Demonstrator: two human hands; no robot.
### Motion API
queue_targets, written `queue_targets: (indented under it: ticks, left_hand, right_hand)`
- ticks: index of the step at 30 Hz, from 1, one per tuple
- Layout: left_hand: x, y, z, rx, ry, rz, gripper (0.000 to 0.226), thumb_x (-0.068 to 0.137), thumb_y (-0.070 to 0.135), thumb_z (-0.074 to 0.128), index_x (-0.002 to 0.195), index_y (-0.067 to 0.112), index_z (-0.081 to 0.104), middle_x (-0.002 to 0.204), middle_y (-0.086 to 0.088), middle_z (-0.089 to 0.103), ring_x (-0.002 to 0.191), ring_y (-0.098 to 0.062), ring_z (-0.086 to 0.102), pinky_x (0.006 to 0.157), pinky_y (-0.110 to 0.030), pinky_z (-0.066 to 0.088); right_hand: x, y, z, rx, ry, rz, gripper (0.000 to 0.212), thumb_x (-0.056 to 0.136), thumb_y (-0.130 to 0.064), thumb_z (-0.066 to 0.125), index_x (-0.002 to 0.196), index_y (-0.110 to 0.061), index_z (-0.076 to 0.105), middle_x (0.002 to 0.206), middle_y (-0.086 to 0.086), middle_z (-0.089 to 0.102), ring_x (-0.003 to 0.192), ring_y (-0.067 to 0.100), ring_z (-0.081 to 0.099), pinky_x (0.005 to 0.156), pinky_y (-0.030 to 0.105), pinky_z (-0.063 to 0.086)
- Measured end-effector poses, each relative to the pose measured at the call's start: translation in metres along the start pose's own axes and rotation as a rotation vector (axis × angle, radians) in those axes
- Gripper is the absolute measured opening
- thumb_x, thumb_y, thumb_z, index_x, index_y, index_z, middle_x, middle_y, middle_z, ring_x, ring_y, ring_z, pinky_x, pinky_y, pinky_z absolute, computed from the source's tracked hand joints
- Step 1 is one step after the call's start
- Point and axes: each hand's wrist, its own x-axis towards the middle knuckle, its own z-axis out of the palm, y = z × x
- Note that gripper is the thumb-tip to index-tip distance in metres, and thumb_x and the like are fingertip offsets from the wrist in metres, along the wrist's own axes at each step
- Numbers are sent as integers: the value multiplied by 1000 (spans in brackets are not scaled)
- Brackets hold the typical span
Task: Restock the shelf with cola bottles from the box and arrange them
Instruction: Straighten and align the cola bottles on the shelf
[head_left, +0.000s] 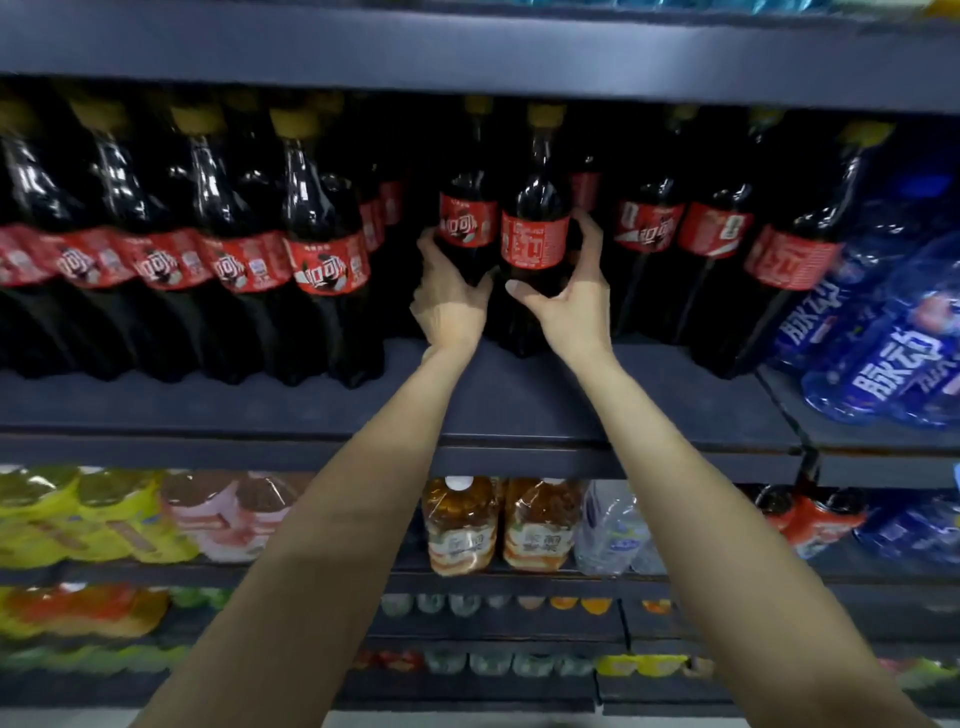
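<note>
Large cola bottles with red labels and yellow caps stand in rows on a dark shelf (363, 410). My left hand (449, 299) grips one cola bottle (467, 208) in the middle of the shelf, fingers curled round its lower body. My right hand (571, 291) grips the neighbouring cola bottle (537, 228), thumb in front and fingers round its right side. Both bottles stand upright, side by side, set back from the shelf's front edge. A row of cola bottles (208, 249) fills the left part, and more cola bottles (717, 234) stand to the right. The box is not in view.
Blue drink bottles (883, 332) lean at the right end of the same shelf. The shelf board above (467, 52) hangs close over the caps. Below are orange tea bottles (498, 525), yellow and pink packs (130, 514) and lower shelves of small bottles.
</note>
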Motion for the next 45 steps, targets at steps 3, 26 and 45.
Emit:
queue_targets:
  ticks: [3, 26, 45]
  left_hand:
    - [25, -4, 20, 16, 15, -10, 80, 82, 37, 70, 143, 12, 25, 132, -9, 56, 111, -30, 60, 86, -38, 47]
    - [52, -22, 37, 339, 46, 131, 93, 86, 14, 63, 152, 20, -2, 145, -22, 32, 129, -39, 37, 90, -53, 47]
    - [-41, -52, -118, 347, 510, 662, 52, 81, 9, 62, 131, 14, 47, 138, -10, 37, 125, -28, 34, 110, -30, 25]
  right_hand:
    - [12, 11, 5, -33, 31, -21, 92, 72, -27, 81, 144, -24, 24, 138, 2, 49, 111, 8, 51, 101, 35, 43]
    - [43, 34, 14, -330, -171, 21, 95, 66, -39, 83, 142, -18, 30, 141, 5, 45, 127, 26, 46, 100, 42, 43]
    - [67, 23, 79, -275, -456, 187, 105, 57, -62, 76, 142, -17, 34, 135, 5, 54, 119, 27, 55, 91, 45, 52]
